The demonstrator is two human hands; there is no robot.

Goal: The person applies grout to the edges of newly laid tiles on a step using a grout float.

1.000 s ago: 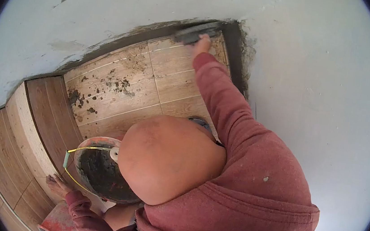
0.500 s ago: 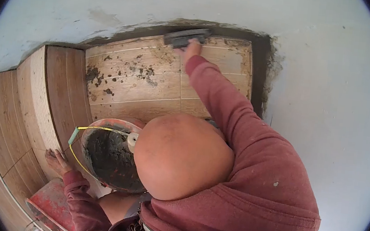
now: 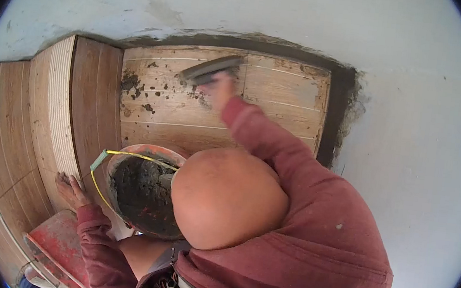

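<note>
My right hand (image 3: 222, 88), blurred by motion, is closed around a plastering trowel (image 3: 211, 70). The trowel is tilted over the wood-look tiled landing (image 3: 177, 116), just below the mortar strip (image 3: 208, 39) along the wall's foot. Dark mortar crumbs (image 3: 130, 83) lie scattered on the tiles to its left. My left hand (image 3: 72, 190) rests with fingers apart on the tiled step at the lower left. Between my arms stands a bucket (image 3: 151, 150) of wet grey mortar (image 3: 136, 187), its yellow wire handle with a green grip raised; a rounded bare knee partly hides it.
A second red bucket (image 3: 62, 250) lies tilted at the lower left, beside my left sleeve. Tiled steps with a ribbed nosing (image 3: 63, 104) go down to the left. Pale walls (image 3: 408, 163) close off the top and right sides.
My right hand has drawn the trowel away from the wall's foot, down and left over the tiles. The whole view has shifted slightly. My left hand stays on the step.
</note>
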